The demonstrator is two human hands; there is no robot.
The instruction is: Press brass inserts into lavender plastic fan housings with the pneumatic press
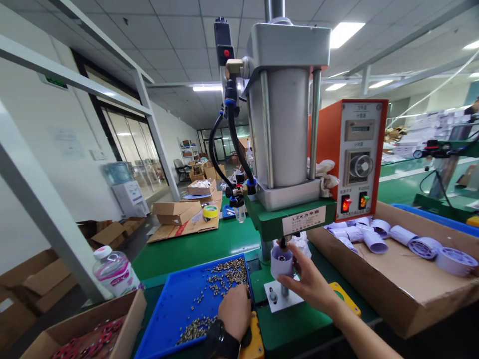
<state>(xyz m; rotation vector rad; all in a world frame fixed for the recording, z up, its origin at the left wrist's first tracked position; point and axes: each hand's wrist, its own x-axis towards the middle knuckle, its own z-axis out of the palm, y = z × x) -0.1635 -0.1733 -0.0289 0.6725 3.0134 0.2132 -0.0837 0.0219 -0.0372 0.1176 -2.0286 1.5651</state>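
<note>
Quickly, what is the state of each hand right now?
Left hand: by the blue tray; its grip cannot be told.
Right hand: holding the white cylinder.

Press (280,129) on the bench (232,242), tube (279,268) beneath; left, a tray (175,291) holding small parts (234,271), then a carton (135,310), bottle (116,271) behind it; right, a control box (361,192) and a second carton (392,281) of tubes (375,243).

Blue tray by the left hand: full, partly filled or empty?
Partly filled: small metal pieces cluster toward the far and near ends of the blue tray, with bare blue floor showing elsewhere.
</note>
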